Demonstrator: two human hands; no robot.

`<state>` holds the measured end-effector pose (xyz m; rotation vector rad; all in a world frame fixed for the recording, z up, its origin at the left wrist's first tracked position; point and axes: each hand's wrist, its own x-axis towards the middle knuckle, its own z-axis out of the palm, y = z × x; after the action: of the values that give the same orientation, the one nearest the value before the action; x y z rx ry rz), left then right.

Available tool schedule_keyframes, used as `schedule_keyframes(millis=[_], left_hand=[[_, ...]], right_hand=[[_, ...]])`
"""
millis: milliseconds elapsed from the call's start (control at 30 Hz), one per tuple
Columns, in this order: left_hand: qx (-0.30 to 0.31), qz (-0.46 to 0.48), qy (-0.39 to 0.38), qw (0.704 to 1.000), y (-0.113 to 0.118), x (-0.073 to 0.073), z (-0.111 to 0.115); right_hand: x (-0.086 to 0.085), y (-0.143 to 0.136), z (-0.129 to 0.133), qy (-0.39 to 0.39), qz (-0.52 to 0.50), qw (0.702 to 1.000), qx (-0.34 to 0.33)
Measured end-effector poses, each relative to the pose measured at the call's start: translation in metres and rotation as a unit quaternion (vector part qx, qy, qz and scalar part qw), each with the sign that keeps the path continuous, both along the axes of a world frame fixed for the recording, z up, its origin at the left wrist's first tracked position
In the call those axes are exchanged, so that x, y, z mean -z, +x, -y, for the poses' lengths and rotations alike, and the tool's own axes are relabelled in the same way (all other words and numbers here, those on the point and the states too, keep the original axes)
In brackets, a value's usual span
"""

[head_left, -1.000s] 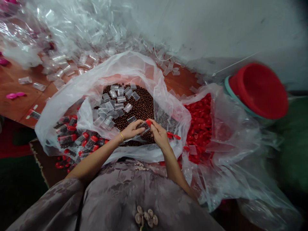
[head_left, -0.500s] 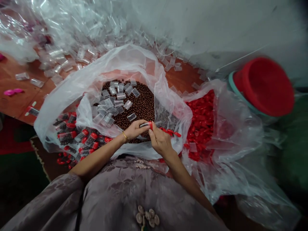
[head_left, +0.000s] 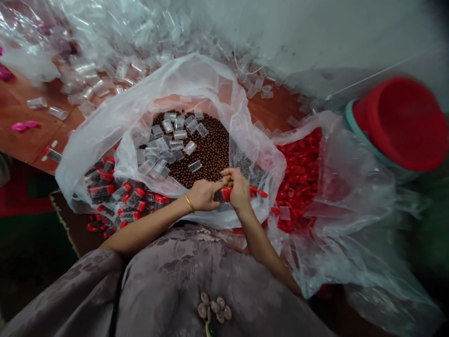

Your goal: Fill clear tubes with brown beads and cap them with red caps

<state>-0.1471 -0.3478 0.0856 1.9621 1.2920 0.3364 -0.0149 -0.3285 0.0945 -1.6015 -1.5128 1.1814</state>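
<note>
My left hand (head_left: pixel 203 194), with a gold bangle at its wrist, is closed on a small clear container (head_left: pixel 220 195) with dark contents and a red cap. My right hand (head_left: pixel 239 187) is closed around the capped end, its upper fingers bent over it. Both hands are over the near edge of a white plastic bag (head_left: pixel 94 124) that holds brown beads (head_left: pixel 210 154). Clear empty tubes (head_left: pixel 161 144) lie on the beads. Filled, red-capped containers (head_left: pixel 135 197) are heaped left of my left hand.
Red caps (head_left: pixel 298 173) fill a clear bag on the right. Beyond it stands a red bucket (head_left: pixel 409 124). Loose clear tubes (head_left: pixel 101 86) cover the back of the red-brown table (head_left: pixel 21 105), beside pink pieces (head_left: pixel 25 126).
Both hands have moved slightly down and right with the container. My right hand has turned, its fingers now raised over the red cap. The whole view has shifted a little.
</note>
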Motion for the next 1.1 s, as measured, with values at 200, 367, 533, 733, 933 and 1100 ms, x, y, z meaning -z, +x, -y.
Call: schedule_keyframes(millis=[200,367,533,733,933,1100], left_hand=[[0.017,-0.049,-0.015,0.999,0.005,-0.009,0.012],[0.066,-0.037,-0.042,0.996,0.001,-0.010,0.017],[0.039,-0.026,-0.056,0.997,0.002,-0.013,0.016],[0.030,-0.058,-0.046,0.997,0.003,-0.019,0.014],[0.073,-0.102,-0.019,0.992,0.001,-0.024,0.014],[0.045,-0.103,-0.018,0.993,-0.009,-0.014,0.021]], right_hand=[[0.006,-0.012,0.002,-0.196,-0.146,0.969,-0.043],[-0.003,-0.012,0.017,-0.132,-0.079,0.979,-0.134],[-0.007,-0.014,0.013,-0.201,-0.116,0.962,-0.142],[-0.007,-0.015,0.013,-0.196,-0.128,0.964,-0.126],[0.003,-0.013,0.022,-0.084,-0.058,0.990,-0.099],[0.012,-0.034,0.031,-0.091,-0.071,0.991,-0.072]])
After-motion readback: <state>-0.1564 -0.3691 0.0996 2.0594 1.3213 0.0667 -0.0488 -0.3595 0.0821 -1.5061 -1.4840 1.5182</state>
